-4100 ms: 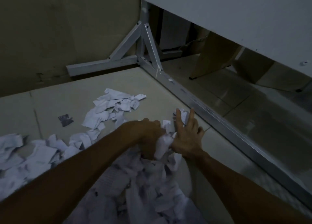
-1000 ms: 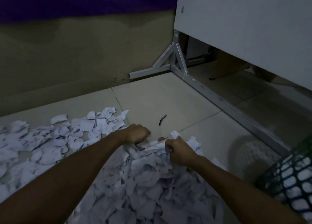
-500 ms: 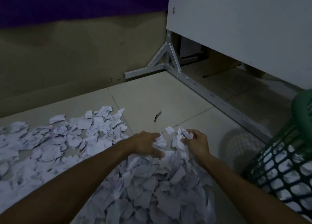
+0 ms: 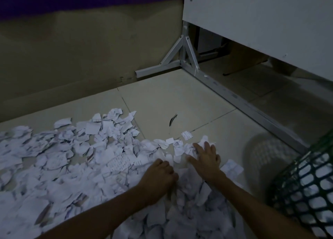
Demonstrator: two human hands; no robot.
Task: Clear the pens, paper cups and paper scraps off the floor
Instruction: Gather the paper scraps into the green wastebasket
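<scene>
Dim, bluish, grainy light, soft shadows, wide-angle bending at the edges, motion blur at lower right

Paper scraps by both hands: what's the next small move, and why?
Probably rake the right hand back toward the left hand to bunch the paper scraps between them. The right lies flat on the pile's far edge, the left curls into it, and the green mesh basket waits alongside.

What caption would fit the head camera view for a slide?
Two bare hands, left hand curled and right hand flat, gather torn paper scraps on a tiled floor beside a green mesh basket.
</scene>
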